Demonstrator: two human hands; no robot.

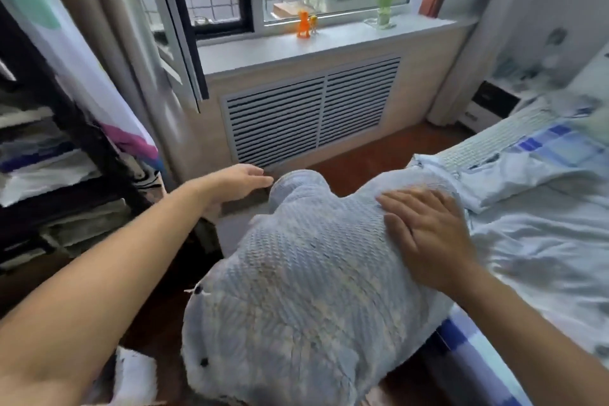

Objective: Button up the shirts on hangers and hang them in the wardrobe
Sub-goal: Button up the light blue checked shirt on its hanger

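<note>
A big pale-blue plush toy (296,290) with black bead eyes lies across the bed's corner and hangs over the floor. My right hand (428,234) rests flat on its back with straight fingers. My left hand (237,184) reaches out beside the toy's far end, fingers relaxed, holding nothing. A light-blue shirt (501,175) lies crumpled on the bed just right of the toy. At the left edge stands the open wardrobe (59,148) with a dark frame and shelves of folded clothes. No hanger shows.
A radiator cover (313,109) sits under the windowsill (329,43), which bears an orange figurine and a small plant. A curtain (108,59) hangs left of the open window. The bed (543,241) fills the right. Brown floor lies between.
</note>
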